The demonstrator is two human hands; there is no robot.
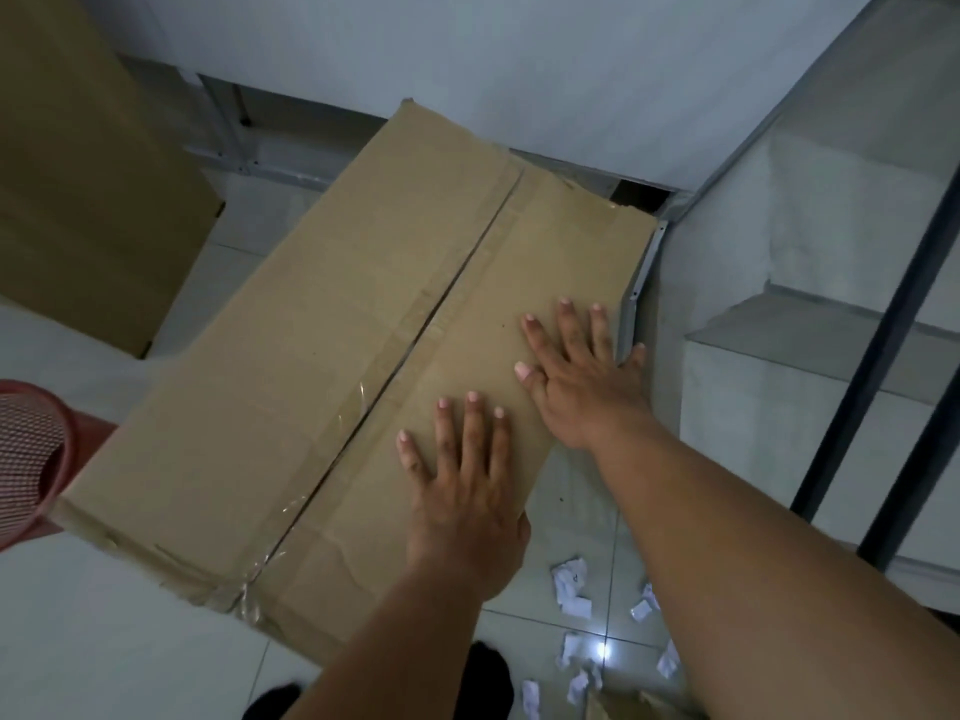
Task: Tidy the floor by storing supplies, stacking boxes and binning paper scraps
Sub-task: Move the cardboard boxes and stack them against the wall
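Note:
A long brown cardboard box lies on the tiled floor, its top flaps closed along a taped seam. My left hand rests flat on the box's near right part, fingers straight and spread. My right hand presses flat on the top further along the right edge, its thumb over the side. Several crumpled white paper scraps lie on the floor below my right forearm.
A second cardboard box stands at the upper left. A red mesh bin sits at the left edge, touching the long box's near corner. Grey metal shelving runs along the right, and a white wall along the back.

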